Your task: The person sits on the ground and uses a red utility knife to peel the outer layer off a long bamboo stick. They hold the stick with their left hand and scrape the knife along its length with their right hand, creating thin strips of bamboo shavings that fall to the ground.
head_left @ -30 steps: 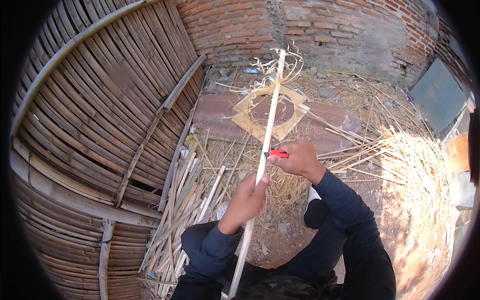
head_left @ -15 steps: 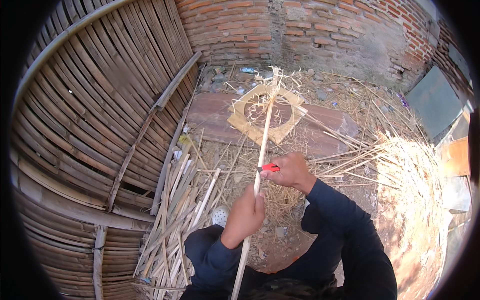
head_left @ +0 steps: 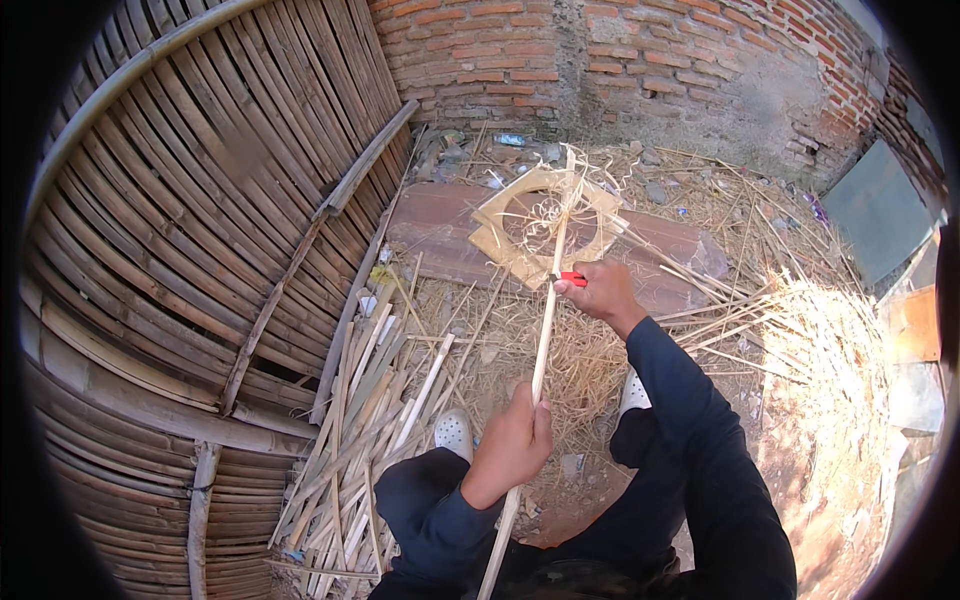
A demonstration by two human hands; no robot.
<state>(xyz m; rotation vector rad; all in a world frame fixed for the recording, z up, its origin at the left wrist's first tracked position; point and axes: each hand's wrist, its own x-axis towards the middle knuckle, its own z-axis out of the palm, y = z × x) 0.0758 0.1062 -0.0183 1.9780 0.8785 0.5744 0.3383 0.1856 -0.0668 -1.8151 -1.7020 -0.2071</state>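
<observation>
Knees in dark trousers fill the lower middle of the frame, and I look down past them at two hands working one long bamboo strip (head_left: 540, 350). The strip runs from the bottom centre up to the upper middle, pale and thin. My left hand (head_left: 515, 445), low and central, has its fingers wrapped shut around the strip. Higher up, just right of centre, my right hand (head_left: 600, 290) is closed on a small knife with a red handle (head_left: 570, 278), held against the strip's edge; I cannot see the blade itself.

I judge the strip light and springy: stiff along its length, but ready to bend or split if twisted. Its cut edges probably carry splinters, so a grip on the flat faces near the lower end seems safest.

Two pale shoes (head_left: 455, 432) rest on straw-littered ground. A heap of cut bamboo slats (head_left: 370, 420) lies at lower left. Beyond the right hand, in the upper middle, a flat ring-shaped frame (head_left: 505, 235) lies on a reddish plank (head_left: 440, 225), with curled shavings where the strip's far end reaches it. A woven bamboo panel (head_left: 190, 200) fills the left side. A brick wall (head_left: 600, 60) closes off the top.
</observation>
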